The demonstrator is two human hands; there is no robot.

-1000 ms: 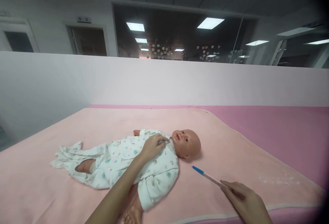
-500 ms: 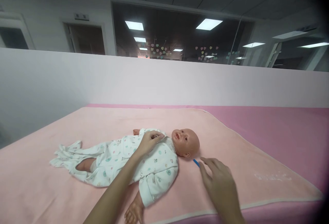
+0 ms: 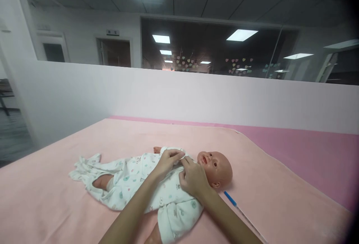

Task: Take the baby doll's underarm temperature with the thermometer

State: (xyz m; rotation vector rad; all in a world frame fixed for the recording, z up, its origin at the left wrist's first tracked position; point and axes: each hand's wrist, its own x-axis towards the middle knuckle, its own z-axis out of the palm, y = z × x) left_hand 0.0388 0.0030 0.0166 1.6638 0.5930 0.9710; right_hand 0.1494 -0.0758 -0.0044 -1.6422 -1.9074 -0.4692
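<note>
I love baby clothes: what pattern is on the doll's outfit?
The outfit is white with small multicoloured prints; head view.

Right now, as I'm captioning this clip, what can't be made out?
Head view: patch of the printed garment beneath the left hand and right hand, which cover it.
Head view: near hand of the doll, cut off by the bottom edge.
Head view: writing on the sign above the doorway, too small to read.

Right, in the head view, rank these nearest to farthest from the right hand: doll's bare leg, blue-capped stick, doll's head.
1. Doll's head: immediately right.
2. Blue-capped stick: lower right.
3. Doll's bare leg: well to the left.
</note>
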